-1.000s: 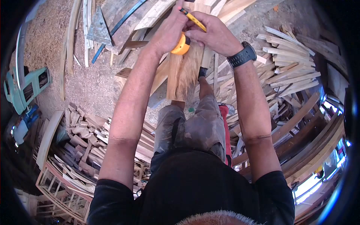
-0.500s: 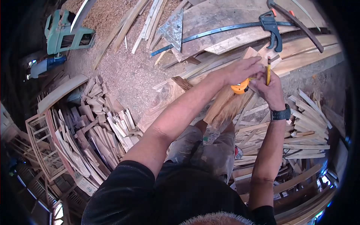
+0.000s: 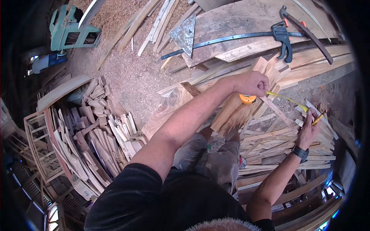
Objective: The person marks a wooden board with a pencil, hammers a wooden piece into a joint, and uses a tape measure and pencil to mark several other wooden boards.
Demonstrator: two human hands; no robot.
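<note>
My left hand (image 3: 252, 83) is closed over the yellow tape measure (image 3: 247, 99), whose case shows just below my palm on a thick brown wood piece (image 3: 231, 113). From my left fingers the yellow blade (image 3: 287, 98) runs out to the right and down. My right hand (image 3: 309, 131), with a dark watch at the wrist, pinches the blade's far end and a yellow pencil (image 3: 318, 118). Beneath the blade a thin wood strip (image 3: 278, 112) slants down to the right.
A blue bar clamp (image 3: 235, 37) and a hammer (image 3: 308, 32) lie on a broad board (image 3: 246, 17) at the top. A triangular metal plate (image 3: 185, 35) is beside them. Wood offcuts (image 3: 96, 144) are heaped left; a green machine (image 3: 71, 32) stands at upper left.
My right hand has moved away from my left, down and to the right, with the pencil. The tape blade now stretches between my hands. My left hand has shifted slightly downward.
</note>
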